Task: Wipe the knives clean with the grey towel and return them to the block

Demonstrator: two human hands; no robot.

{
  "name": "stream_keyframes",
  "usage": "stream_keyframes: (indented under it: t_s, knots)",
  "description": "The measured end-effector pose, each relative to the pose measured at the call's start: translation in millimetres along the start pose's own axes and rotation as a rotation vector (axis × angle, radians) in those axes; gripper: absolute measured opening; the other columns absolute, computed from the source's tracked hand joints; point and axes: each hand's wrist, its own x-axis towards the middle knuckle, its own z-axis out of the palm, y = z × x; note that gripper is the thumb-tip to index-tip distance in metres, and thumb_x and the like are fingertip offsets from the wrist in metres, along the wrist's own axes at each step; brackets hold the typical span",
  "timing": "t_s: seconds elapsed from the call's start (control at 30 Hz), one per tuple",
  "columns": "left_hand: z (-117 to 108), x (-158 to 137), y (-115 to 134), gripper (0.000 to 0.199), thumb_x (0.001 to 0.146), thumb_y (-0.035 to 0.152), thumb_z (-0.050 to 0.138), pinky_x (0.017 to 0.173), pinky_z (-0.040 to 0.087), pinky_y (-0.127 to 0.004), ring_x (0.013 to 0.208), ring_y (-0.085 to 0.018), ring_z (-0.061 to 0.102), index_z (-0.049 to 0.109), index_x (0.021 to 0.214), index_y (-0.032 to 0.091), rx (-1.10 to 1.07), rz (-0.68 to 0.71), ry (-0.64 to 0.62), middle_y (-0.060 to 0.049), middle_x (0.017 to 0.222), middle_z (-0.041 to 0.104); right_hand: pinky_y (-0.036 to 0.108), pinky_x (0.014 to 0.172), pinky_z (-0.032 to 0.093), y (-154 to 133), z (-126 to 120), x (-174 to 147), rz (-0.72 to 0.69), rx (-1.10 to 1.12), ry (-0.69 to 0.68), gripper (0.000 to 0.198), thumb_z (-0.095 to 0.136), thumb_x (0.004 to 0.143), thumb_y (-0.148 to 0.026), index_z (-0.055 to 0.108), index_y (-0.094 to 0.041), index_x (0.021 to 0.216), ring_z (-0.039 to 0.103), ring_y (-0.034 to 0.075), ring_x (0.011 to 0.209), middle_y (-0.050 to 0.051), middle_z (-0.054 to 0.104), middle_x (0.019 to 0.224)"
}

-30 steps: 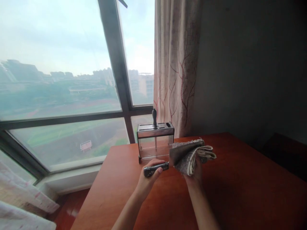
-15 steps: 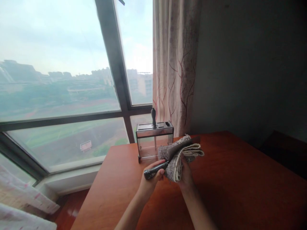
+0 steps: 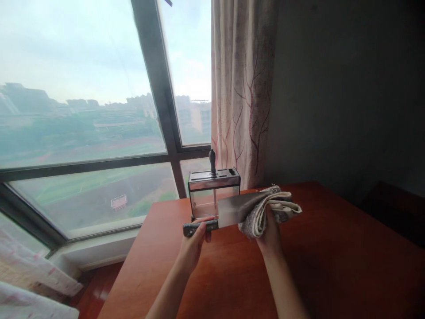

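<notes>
A broad-bladed kitchen knife (image 3: pixel 232 210) is held level above the table, its black riveted handle pointing left. My left hand (image 3: pixel 195 239) is closed around that handle. A folded grey-and-cream cloth (image 3: pixel 259 220) wraps the far part of the blade, hiding the tip. From below and behind, my right hand (image 3: pixel 270 235) grips the cloth, most of its fingers covered by the folds. Just beyond my left hand stands a clear-sided knife block (image 3: pixel 214 181) with slots in its metal top. One dark-handled tool (image 3: pixel 212 162) is upright in it.
The reddish-brown wooden table (image 3: pixel 159 274) spreads under both hands, its left edge running near the window sill (image 3: pixel 96 248). Behind the knife block hang a patterned curtain (image 3: pixel 242 97) and a dark-framed window (image 3: pixel 89 164). A dark wall (image 3: pixel 345 97) is at the right.
My hands have moved apart: the left went left with the knife, the right went right with the cloth. More of the blade shows between them, and the knife lies flatter.
</notes>
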Motion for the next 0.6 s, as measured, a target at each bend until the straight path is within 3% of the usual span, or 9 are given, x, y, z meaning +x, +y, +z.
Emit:
stream_keyframes:
  t_s: [0.13,0.23,0.3,0.4,0.6]
  knots:
    - [1,2,5,0.038,0.071,0.052,0.070,0.057,0.041,-0.020,0.061,-0.009,0.053,0.073,0.085,0.016,-0.210,-0.019,0.143,-0.002,0.071,0.064,0.035,0.095,0.048,3,5,-7,-0.035,-0.105,-0.004,0.053,0.073,0.073,-0.039,0.056,-0.030,0.122,0.061,0.018,0.108,-0.003,0.067,0.116]
    - [-2,5,9,0.043,0.072,0.056,0.067,0.045,0.034,-0.017,0.048,-0.007,0.045,0.071,0.084,0.015,-0.125,0.016,0.199,0.001,0.054,0.056,0.036,0.095,0.048,3,6,-10,-0.044,-0.204,-0.016,0.056,0.076,0.069,-0.040,0.057,-0.029,0.121,0.061,0.020,0.108,-0.001,0.067,0.116]
    - [-6,6,10,0.047,0.074,0.058,0.063,0.039,0.028,-0.017,0.042,-0.006,0.041,0.070,0.085,0.013,-0.041,-0.006,0.189,0.002,0.048,0.052,0.036,0.097,0.046,2,3,-10,-0.049,-0.240,-0.022,0.058,0.077,0.068,-0.039,0.057,-0.029,0.122,0.060,0.020,0.110,-0.002,0.066,0.117]
    - [-12,9,9,0.043,0.077,0.054,0.060,0.040,0.032,-0.019,0.042,-0.009,0.047,0.068,0.081,0.012,-0.017,-0.096,0.125,-0.002,0.051,0.059,0.037,0.098,0.044,-2,-3,-8,-0.025,-0.254,-0.070,0.061,0.078,0.067,-0.039,0.056,-0.030,0.123,0.059,0.021,0.112,-0.002,0.066,0.118]
    - [-20,12,14,0.034,0.081,0.045,0.057,0.046,0.039,-0.022,0.047,-0.013,0.054,0.065,0.073,0.013,-0.014,-0.138,0.068,-0.005,0.054,0.064,0.038,0.089,0.051,-9,-12,-2,0.193,-0.264,-0.133,0.052,0.082,0.061,-0.038,0.065,-0.023,0.109,0.065,0.026,0.102,0.002,0.073,0.104]
